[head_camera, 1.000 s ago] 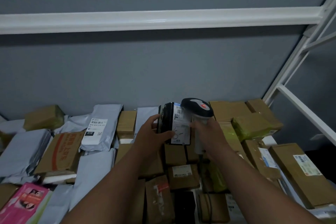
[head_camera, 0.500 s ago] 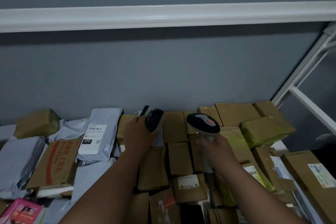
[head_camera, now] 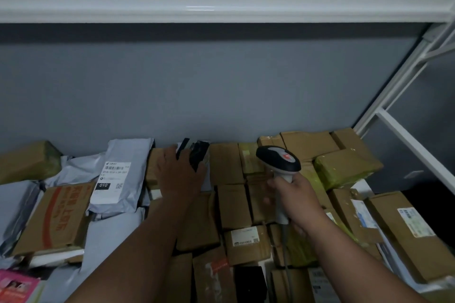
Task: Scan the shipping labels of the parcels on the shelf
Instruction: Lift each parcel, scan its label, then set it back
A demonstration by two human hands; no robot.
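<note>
Left hand (head_camera: 181, 174) grips black parcel (head_camera: 197, 157) (rear wall); right hand (head_camera: 293, 194) holds scanner (head_camera: 279, 158).

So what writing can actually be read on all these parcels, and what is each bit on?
"010", white on a black patch: white shipping label of the grey plastic mailer bag.
"010-...-551", middle digits blurred: same label, under its barcode.
Large red characters on the brown cardboard box: blurred, unreadable.
Label on the small brown carton: too small.
Label on the long brown box at right: too blurred.
Red mark on the handheld barcode scanner: unreadable.
</note>
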